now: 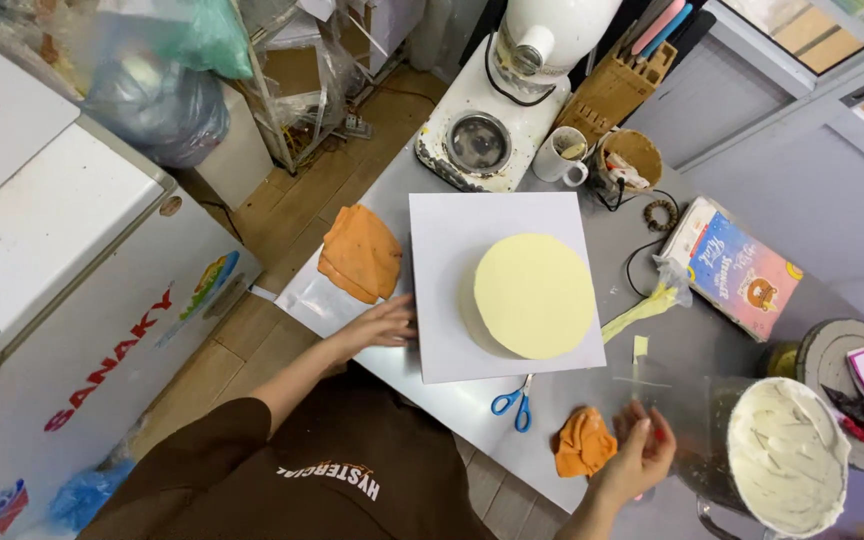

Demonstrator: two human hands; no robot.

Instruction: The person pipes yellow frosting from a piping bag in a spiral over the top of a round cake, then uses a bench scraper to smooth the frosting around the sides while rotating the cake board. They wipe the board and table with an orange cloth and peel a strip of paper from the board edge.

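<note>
A round pale yellow frosted cake (534, 295) sits on a white square board (452, 250) on the grey table (432, 390). My left hand (382, 325) rests flat against the board's left edge, fingers spread, beside a crumpled orange cloth (360, 252). My right hand (637, 455) is raised near the table's front edge and pinches a clear plastic sheet (644, 392). A small orange cloth (582, 442) lies just left of that hand. Blue-handled scissors (514, 405) lie in front of the board.
A metal bowl of white cream (787, 455) stands at the right. A piping bag of yellow cream (642, 310), a colourful box (742, 265), a mug (562, 155), a knife block (617, 85) and a stand mixer (512, 100) sit behind. A white chest freezer (72, 300) is on the left.
</note>
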